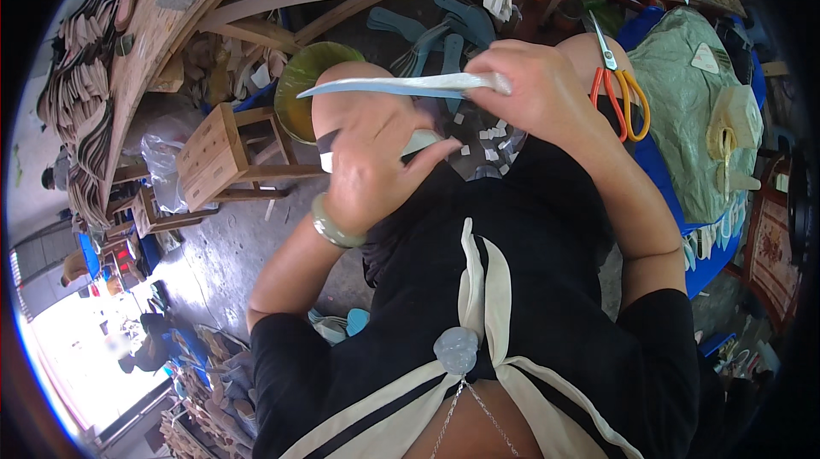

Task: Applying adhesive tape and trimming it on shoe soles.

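Pinched at its right end by my right hand (534,92), a long insole-like piece (384,86), white above and light blue below, points left, edge-on to me. My left hand (367,164), with a pale bangle at its wrist, is just under it. The left thumb sticks out to the right, and the other fingers are smeared by motion; I see nothing gripped in them. Scissors (613,87) with orange handles rest by my right knee, blades pointing away. Small white scraps (491,147) lie between my legs.
Light blue insole-shaped pieces (401,25) lie on the floor ahead. A wooden stool (213,156) and a green bowl (295,87) stand to the left. Grey-green cloth (666,100) covers a surface on the right. Stacked pieces (85,109) line the far left.
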